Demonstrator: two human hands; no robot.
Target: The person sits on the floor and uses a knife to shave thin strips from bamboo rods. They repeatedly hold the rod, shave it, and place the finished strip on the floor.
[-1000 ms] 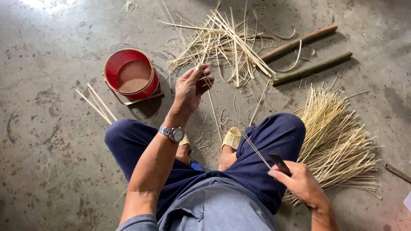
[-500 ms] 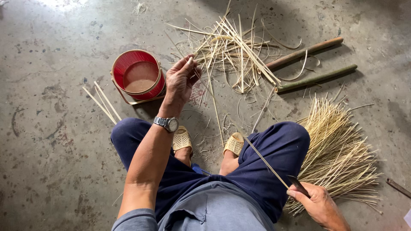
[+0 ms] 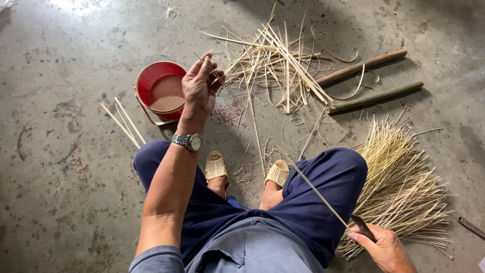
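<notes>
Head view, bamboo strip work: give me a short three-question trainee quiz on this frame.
1. True or false: the left hand pinches one end of the long thin strip.
2. What does the right hand grip against the strip's other end? A) a dark blade B) a hammer C) a brush
3. Fill in: the red bucket stands on the floor beside the ____ hand.

Key:
1. True.
2. A, the dark blade.
3. Left.
</notes>
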